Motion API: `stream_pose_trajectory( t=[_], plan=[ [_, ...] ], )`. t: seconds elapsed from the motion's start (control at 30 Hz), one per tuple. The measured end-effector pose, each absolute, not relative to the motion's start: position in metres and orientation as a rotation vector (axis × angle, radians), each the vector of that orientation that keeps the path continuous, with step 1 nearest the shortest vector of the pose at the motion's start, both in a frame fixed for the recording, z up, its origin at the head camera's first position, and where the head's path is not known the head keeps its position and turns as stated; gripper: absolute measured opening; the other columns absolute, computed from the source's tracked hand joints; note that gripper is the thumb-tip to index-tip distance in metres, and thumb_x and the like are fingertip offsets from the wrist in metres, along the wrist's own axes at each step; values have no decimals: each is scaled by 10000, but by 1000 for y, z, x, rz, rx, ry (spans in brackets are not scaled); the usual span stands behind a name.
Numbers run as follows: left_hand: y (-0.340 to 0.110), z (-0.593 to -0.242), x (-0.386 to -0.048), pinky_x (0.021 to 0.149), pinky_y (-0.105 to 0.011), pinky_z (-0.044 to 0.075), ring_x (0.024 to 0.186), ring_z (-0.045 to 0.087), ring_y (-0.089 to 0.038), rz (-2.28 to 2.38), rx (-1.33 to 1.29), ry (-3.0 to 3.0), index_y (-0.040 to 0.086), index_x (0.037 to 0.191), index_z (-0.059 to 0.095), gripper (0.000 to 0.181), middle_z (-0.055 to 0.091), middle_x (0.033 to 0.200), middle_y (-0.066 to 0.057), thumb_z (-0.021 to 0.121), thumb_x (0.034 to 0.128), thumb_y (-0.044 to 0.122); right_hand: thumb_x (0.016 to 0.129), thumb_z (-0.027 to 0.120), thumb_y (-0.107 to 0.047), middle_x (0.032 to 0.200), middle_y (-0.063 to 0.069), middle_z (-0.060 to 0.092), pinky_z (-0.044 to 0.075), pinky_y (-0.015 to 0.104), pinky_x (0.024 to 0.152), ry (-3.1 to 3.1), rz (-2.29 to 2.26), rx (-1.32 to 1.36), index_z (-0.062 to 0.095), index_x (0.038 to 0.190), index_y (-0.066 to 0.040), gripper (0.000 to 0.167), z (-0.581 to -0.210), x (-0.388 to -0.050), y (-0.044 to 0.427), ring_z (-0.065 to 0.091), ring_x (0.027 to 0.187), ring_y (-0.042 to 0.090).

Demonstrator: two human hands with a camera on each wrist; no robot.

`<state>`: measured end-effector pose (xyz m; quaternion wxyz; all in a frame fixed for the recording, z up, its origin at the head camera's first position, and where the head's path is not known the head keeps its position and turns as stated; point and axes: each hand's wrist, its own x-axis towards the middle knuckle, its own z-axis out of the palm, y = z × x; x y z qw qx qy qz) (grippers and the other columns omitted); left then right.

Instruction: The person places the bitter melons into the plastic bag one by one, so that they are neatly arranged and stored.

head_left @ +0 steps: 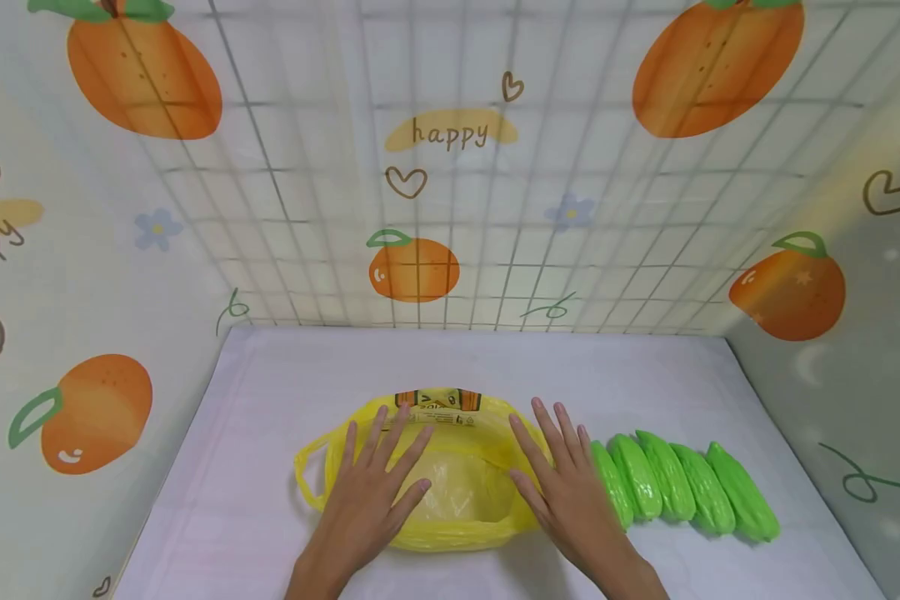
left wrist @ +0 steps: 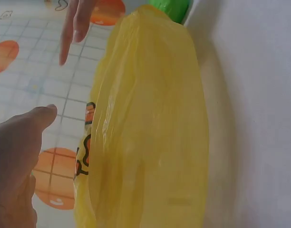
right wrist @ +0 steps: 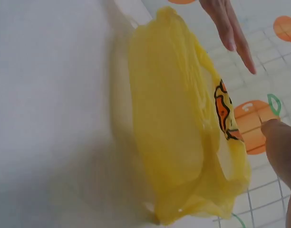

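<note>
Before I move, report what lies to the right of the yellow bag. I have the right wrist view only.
Observer: In the head view, at least five green pod-like pieces lie in a row right of the yellow bag.

Operator: Go on. Left side now.

Observer: The left hand shows all five fingers, spread apart.

Operator: Now the right. Tell me what I miss.

Observer: From the head camera, the right hand partly covers the leftmost green piece.

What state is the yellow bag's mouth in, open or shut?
Open. In the head view, the yellow bag gapes wide, its inside showing between the left hand and right hand.
</note>
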<state>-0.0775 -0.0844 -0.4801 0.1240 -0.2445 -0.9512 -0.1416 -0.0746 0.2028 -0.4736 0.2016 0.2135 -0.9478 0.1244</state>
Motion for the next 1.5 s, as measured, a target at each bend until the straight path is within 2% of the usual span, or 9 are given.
stream_pose_trajectory(
  t=[0.13,0.37,0.63,0.73,0.9,1.07,1.17,1.3,1.5],
  plan=[
    [-89,-482,-77,1138,-636,137,1515,77,-303,-442,-679,-2764,317,1586,247,625,87,1667,-34,467,1025,480,1061,296,-507,1638,128,181,193,640,1121,-2658,348,551,348,1558,-174,601,-473,-74,210,180,1475,406],
    [-103,-485,-74,1132,-620,187,1500,157,-332,-535,-575,-2747,315,1586,245,677,135,1655,-85,570,998,398,1036,466,-404,1637,137,173,30,510,1191,-2688,376,501,353,1554,-158,584,-475,-70,222,113,1497,374],
    [-122,-489,-72,1104,-626,243,1420,316,-380,-615,-336,-2742,253,1569,323,733,341,1558,-177,683,931,262,1064,370,-443,1591,204,265,73,460,1200,-2594,435,517,412,1517,-98,570,-483,-70,235,164,1481,396],
    [-127,-492,-69,1083,-626,275,1378,353,-405,-627,-231,-2738,233,1555,354,725,369,1526,-197,700,919,239,1064,400,-402,1573,224,290,64,434,1203,-2583,449,510,429,1502,-76,547,-488,-70,238,190,1470,407],
    [-137,-497,-65,1011,-648,328,1348,354,-438,-728,-40,-2738,200,1531,397,663,361,1507,-219,677,931,221,986,597,-234,1566,223,299,115,476,1193,-2635,492,447,434,1496,-72,559,-492,-68,245,223,1453,418],
    [-149,-501,-66,925,-673,387,1294,398,-485,-877,62,-2719,193,1510,428,603,339,1522,-205,654,951,224,960,638,-209,1560,230,306,212,567,1144,-2666,516,399,450,1484,-72,573,-497,-67,252,261,1425,452],
    [-156,-505,-69,911,-656,417,1254,442,-481,-959,24,-2725,251,1501,443,586,332,1548,-144,659,957,235,958,643,-210,1547,239,321,271,623,1087,-2672,532,378,463,1474,-71,564,-500,-67,256,272,1413,463],
    [-162,-511,-73,958,-637,406,1302,424,-418,-1003,-87,-2757,339,1499,437,592,329,1570,-54,667,959,258,966,637,-209,1536,245,327,290,650,1049,-2687,557,348,470,1465,-69,544,-502,-66,261,269,1408,467],
    [-164,-519,-76,990,-640,374,1336,394,-398,-1016,-212,-2748,280,1441,528,526,365,1551,-49,691,944,228,972,632,-204,1530,240,330,278,651,1055,-2713,584,316,483,1450,-73,517,-504,-63,265,275,1396,471]
  ],
)
